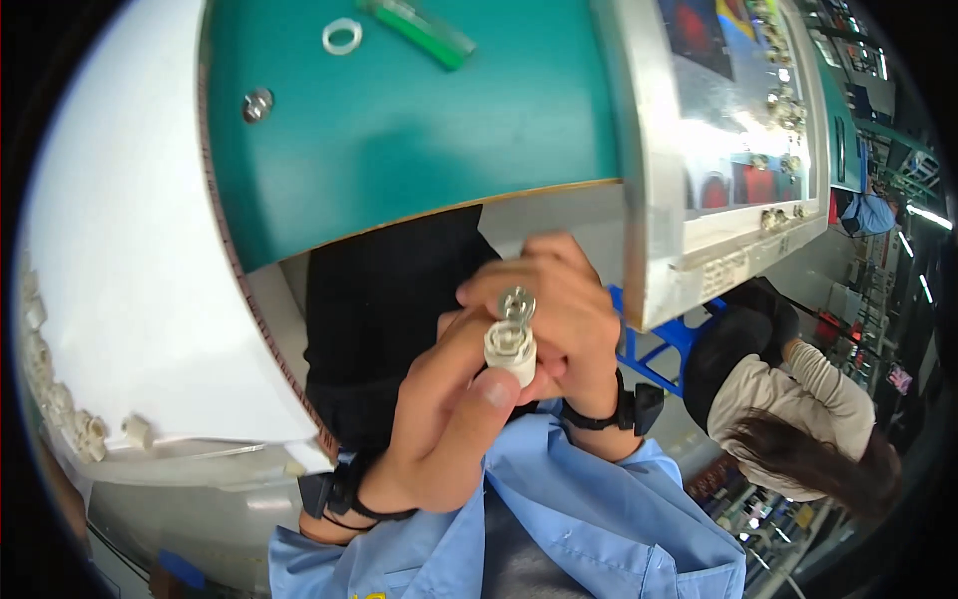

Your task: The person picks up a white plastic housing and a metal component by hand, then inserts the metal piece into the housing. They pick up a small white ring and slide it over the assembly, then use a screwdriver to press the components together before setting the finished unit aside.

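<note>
Item: small white cylindrical plastic fitting (pixel 511 351) with silver metal top, pinched between left hand (pixel 454 419) thumb and fingers; right hand (pixel 559 299) closed around it from behind, below green worktop (pixel 399 130).

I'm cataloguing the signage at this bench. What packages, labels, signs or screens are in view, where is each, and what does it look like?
Poster board: upper right, beside the green mat; a glossy rectangular sheet in a pale frame, with red, blue and yellow picture patches and glare.
Label strip: on the frame's lower edge; small, pale, rectangular, print too small to tell.
Screen: far right edge, small, glowing pinkish.
No packages show.
</note>
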The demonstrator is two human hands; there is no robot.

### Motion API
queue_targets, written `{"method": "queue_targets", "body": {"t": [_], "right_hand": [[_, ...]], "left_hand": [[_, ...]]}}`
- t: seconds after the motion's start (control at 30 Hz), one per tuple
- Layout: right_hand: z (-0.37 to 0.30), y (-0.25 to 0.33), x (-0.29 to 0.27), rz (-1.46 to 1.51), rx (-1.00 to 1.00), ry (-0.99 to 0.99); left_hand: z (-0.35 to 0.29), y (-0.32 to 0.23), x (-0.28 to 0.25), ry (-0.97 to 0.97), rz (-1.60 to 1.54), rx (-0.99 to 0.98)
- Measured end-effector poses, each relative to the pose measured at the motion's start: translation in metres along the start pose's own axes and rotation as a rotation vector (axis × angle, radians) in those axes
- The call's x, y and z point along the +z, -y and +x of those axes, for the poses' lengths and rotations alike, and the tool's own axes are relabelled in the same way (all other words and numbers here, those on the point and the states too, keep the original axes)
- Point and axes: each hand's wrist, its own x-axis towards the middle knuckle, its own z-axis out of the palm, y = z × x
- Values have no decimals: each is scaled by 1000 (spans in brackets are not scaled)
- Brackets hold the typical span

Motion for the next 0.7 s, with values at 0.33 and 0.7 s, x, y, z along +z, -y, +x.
{"method": "queue_targets", "body": {"t": [0.33, 0.7], "right_hand": [[48, 148, -123, -265, -190, -164], [95, 46, -319, -794, 246, -67]], "left_hand": [[-42, -152, 140, -80, 971, 287], [223, -313, 24, -259, 1724, 616]]}}
